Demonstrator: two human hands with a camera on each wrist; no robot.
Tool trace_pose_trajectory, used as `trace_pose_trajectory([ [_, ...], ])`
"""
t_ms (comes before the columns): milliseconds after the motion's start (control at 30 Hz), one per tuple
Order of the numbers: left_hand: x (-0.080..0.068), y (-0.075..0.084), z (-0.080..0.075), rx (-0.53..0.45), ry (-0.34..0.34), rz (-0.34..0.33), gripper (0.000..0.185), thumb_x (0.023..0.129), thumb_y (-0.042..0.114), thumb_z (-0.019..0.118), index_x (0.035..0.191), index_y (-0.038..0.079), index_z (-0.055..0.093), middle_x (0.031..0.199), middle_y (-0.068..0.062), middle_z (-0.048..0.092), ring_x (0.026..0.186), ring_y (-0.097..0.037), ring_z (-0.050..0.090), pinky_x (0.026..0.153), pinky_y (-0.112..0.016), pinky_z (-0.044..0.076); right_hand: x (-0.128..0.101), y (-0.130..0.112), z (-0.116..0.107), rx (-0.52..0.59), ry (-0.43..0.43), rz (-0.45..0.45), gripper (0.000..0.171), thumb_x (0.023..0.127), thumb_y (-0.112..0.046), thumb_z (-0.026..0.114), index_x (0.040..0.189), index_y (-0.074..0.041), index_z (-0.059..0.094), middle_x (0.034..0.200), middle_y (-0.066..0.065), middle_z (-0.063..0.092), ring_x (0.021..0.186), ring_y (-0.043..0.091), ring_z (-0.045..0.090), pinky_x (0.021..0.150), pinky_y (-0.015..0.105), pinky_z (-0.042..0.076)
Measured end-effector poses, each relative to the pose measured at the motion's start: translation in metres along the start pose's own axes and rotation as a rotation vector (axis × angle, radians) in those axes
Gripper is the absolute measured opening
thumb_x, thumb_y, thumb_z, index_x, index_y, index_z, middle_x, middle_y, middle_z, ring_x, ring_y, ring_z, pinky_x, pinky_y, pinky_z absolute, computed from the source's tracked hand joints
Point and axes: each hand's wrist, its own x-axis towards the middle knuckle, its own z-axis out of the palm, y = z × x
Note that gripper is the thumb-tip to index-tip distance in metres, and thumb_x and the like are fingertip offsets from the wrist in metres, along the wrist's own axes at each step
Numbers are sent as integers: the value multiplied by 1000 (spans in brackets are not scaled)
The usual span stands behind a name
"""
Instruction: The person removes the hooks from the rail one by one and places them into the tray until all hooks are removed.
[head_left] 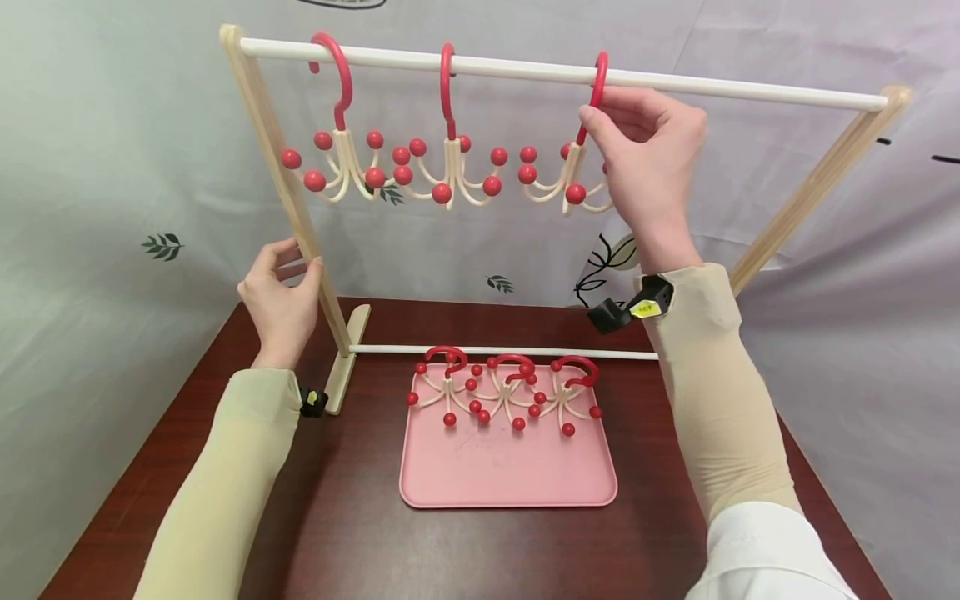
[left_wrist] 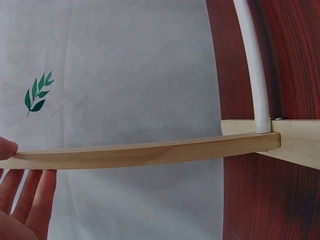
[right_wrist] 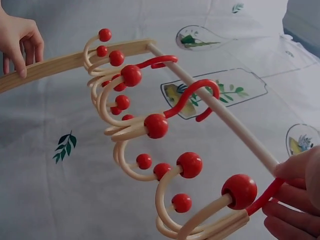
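Note:
My right hand (head_left: 656,150) pinches the red hook of the rightmost hanging rotating hook rack (head_left: 572,175), a cream stem with curved arms tipped by red balls. Its hook goes over the white top rail (head_left: 525,68). Two similar racks, a middle one (head_left: 452,171) and a left one (head_left: 343,167), hang beside it. With thumb and fingers on opposite sides, my left hand (head_left: 281,296) holds the left wooden post (head_left: 288,192) of the stand. In the left wrist view, that post (left_wrist: 150,152) runs to its foot; only part of the left hand (left_wrist: 27,205) shows.
A pink tray (head_left: 510,475) lies on the dark red table (head_left: 345,517), with three more ball-tipped racks (head_left: 506,392) along its far side. Behind it runs the stand's white lower bar (head_left: 405,349). The right wooden post (head_left: 813,200) slants down behind my right forearm.

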Motion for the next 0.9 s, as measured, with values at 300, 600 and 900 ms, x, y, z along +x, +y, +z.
trace_pose_trajectory([
  [300,0,-1,0,-10,5,4,26,94,19,73,120,16,74,109,1,75,92,-13,72,75,-18,58,-7,-18,-13,61,48,-63,13,87,-9,81,99,-6,82,93,9,75,79,21,68,68,26,54],
  [600,0,-1,-1,-14,2,4,26,94,19,73,120,16,74,109,1,74,92,-13,72,76,-22,59,-25,-30,-22,61,47,-94,13,86,-7,82,99,-5,82,92,10,76,74,22,68,74,25,56],
  [900,0,-3,-3,-8,7,0,26,94,19,73,120,15,74,109,0,74,92,-14,72,76,-23,59,-44,-21,-26,-26,-14,-99,15,87,-11,82,102,-7,82,93,9,77,76,21,70,80,24,58],
])
